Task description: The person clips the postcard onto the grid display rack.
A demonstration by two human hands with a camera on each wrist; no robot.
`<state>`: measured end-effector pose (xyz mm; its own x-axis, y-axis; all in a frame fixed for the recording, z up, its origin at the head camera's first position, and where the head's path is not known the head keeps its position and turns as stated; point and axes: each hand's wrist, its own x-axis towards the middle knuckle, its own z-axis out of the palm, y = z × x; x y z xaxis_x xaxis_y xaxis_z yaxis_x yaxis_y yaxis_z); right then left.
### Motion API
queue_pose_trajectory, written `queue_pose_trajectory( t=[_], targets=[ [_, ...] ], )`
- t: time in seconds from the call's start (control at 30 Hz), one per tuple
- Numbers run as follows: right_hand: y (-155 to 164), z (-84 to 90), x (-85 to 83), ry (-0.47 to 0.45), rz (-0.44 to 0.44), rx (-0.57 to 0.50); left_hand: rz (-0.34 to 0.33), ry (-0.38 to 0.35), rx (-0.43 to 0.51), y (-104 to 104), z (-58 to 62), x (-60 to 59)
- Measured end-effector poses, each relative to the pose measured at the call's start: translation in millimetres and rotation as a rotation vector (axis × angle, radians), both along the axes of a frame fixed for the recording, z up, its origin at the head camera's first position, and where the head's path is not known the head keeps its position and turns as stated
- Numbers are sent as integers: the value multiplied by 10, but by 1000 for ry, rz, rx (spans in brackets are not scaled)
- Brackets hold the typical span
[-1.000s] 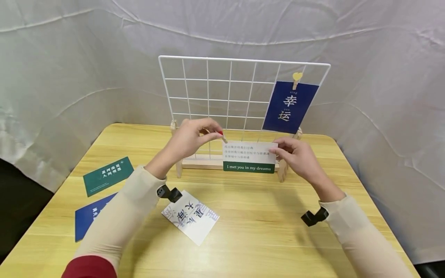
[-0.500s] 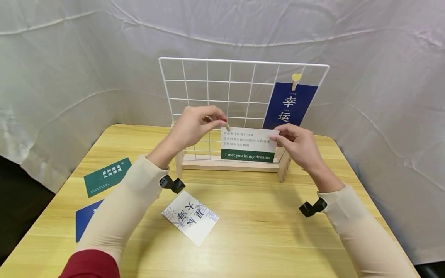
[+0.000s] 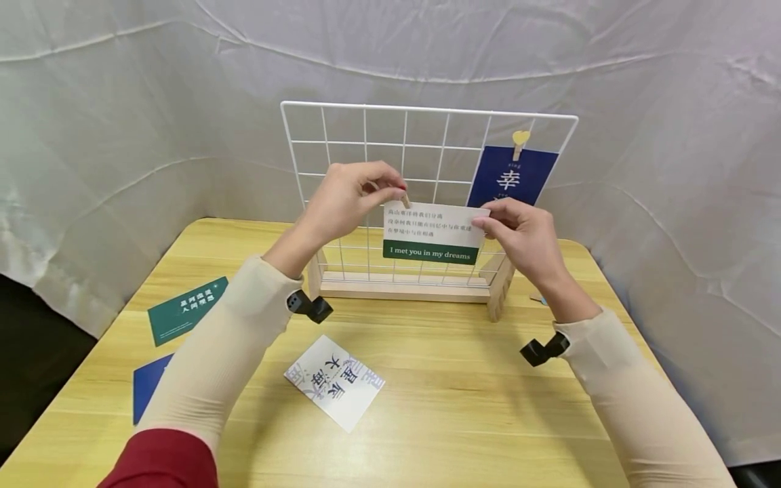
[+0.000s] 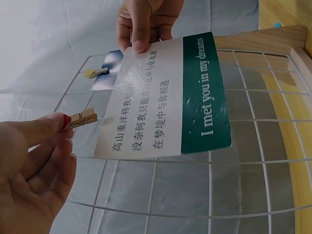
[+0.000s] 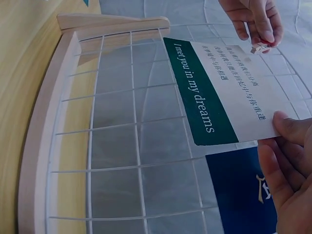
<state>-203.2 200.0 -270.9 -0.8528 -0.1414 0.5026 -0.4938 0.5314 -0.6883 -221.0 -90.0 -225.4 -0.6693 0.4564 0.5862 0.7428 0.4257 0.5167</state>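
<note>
The card [image 3: 430, 232] is in front of the grid [image 3: 427, 109], toward its bottom edge, its right edge pinched by my right hand [image 3: 525, 234]. My left hand [image 3: 352, 198], apart from that, pinches the clip [image 4: 83, 118] just beside the card's top left corner. Opened askew, the clip might miss the grid; my right knuckles might knock the blue card [image 3: 512, 173].

The right hand [image 5: 296, 183] pinches a white-and-green card [image 5: 226, 92] at its edge.
Behind are a wire grid [image 5: 140, 166] and a blue card [image 5: 241, 187]; at the top, the left hand [image 5: 256, 18] pinches a small clip [image 5: 262, 47].
</note>
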Motion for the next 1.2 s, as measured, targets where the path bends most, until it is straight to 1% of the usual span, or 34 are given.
queue_pose_trajectory(
  t=[0.17,0.33,0.5,0.63,0.77,0.93,1.1,1.2],
  targets=[
    [-51,90,-47,21,-18,-23,10,23,21,50,87,-36],
    [-90,162,-93,61,-59,-15,46,34,11,103,177,-77],
    [-114,212,-147,86,-55,-63,57,51,8,132,251,-125],
    [-125,239,-192,92,-48,-105,69,79,-2,139,295,-173],
    [-143,275,-227,102,-45,-149,92,93,-16,148,344,-207],
    [-194,343,-241,116,-68,-150,115,104,-37,174,408,-221],
    [-251,390,-267,133,-73,-158,134,117,-59,211,461,-241],
    [-277,408,-285,147,-94,-149,150,136,-74,229,491,-256]
  ],
)
